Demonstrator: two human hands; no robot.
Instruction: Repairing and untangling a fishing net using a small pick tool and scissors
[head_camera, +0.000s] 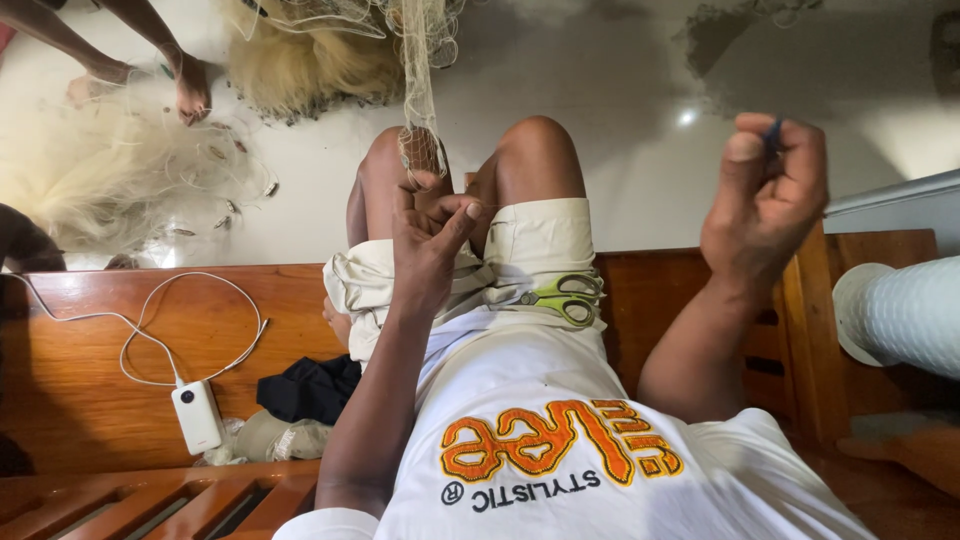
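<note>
— What do the hands hold?
— Left hand (432, 232) pinches the pale fishing net (424, 120) above the knees; right hand (768, 190) is fisted on a small dark tool (773, 133), raised apart.
— Nearby?
— Green scissors (562, 298) lie on the lap; a white power bank (197, 416) rests on the wooden bench (90, 350).

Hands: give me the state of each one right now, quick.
Left hand: fingers pinched on the fishing net hanging over the knees.
Right hand: raised, closed in a fist around a small dark blue tool; what kind cannot be told.
</note>
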